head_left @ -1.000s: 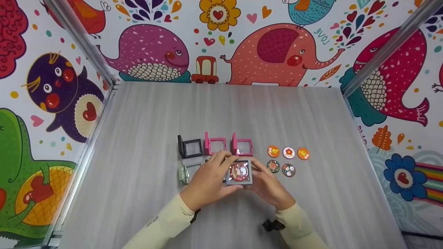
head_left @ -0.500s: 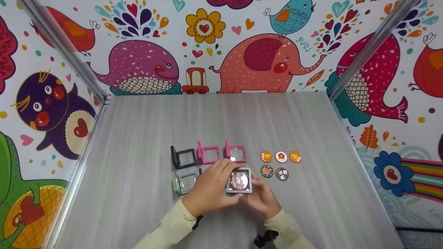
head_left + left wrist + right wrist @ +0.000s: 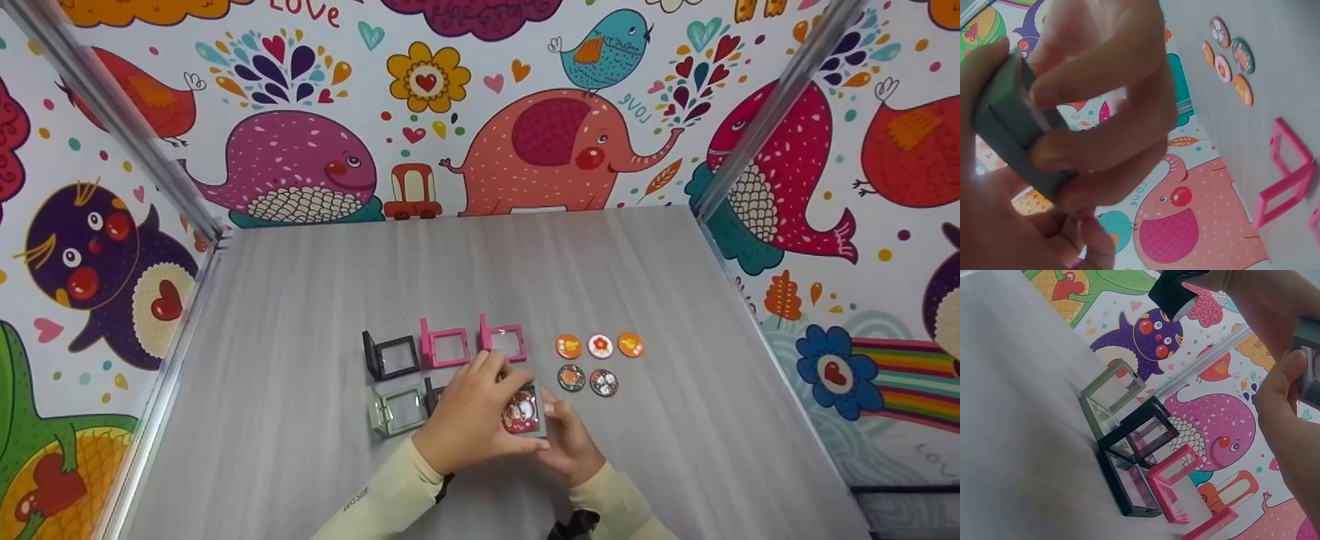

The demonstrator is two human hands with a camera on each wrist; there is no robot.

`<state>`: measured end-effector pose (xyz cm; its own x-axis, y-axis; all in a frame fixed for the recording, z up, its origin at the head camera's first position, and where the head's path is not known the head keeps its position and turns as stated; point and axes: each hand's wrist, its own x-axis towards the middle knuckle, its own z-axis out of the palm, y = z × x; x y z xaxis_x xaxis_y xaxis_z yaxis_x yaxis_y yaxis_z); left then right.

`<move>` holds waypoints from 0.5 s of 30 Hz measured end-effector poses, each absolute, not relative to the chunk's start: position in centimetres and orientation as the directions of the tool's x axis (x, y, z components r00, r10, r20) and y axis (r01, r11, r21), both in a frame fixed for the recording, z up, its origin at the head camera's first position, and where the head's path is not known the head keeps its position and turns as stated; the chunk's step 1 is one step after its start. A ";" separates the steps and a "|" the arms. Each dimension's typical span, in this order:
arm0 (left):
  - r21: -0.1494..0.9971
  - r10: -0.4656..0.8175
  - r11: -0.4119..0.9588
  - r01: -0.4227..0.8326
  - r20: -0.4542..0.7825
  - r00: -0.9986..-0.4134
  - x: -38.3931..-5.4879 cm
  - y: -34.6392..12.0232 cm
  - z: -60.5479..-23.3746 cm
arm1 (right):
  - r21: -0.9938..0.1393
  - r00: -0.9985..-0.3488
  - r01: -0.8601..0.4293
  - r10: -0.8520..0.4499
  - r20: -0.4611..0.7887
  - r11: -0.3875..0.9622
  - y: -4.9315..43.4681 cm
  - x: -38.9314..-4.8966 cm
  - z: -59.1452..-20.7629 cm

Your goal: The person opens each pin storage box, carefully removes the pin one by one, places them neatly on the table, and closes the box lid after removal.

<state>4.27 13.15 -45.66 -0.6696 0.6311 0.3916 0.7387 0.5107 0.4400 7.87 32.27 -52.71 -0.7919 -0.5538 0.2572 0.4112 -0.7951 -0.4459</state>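
Observation:
Both hands hold a grey square display frame [image 3: 538,412] up over the table, with a round red badge [image 3: 520,411] behind its clear window. My left hand [image 3: 466,416] grips its left side, fingers over the top edge and thumb along the bottom. At the opposite side, my right hand [image 3: 571,444] pinches the frame between thumb and fingers. The left wrist view shows the frame's side wall [image 3: 1010,124] between the fingers. In the right wrist view, a thumb presses near the frame's edge [image 3: 1307,337]. Part of the badge's left side is covered by the left hand.
Open display frames stand left: black [image 3: 394,356], pink [image 3: 446,346], another pink [image 3: 504,341] and green [image 3: 399,409]. A further dark one [image 3: 435,391] is partly hidden by the left hand. Several round badges [image 3: 600,346] lie to the right. Patterned walls [image 3: 300,165] border the table.
The held frame has turned and tilted, and the left hand covers more of its left side. The head view has shifted; the frames and badges on the table keep their arrangement.

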 end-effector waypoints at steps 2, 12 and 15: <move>0.459 0.622 0.495 0.738 0.405 -0.670 4.3 13.3 -46.0 | -0.445 -0.790 0.409 -0.553 0.265 -0.797 32.3 7.9 -52.8; 0.676 0.506 0.331 0.659 0.462 -0.728 4.3 12.0 -46.1 | -0.299 -0.820 0.463 -0.532 0.214 -0.834 33.4 7.7 -53.4; 0.770 0.476 0.273 0.577 0.413 -0.777 4.4 11.1 -46.0 | -0.263 -0.839 0.463 -0.514 0.179 -0.846 34.0 7.7 -53.3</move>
<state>4.40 11.15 -45.99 -0.7765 0.4758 0.4132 0.5768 0.2727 0.7701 7.72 34.03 -53.32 -0.8387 -0.5144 0.1787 0.4631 -0.8464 -0.2631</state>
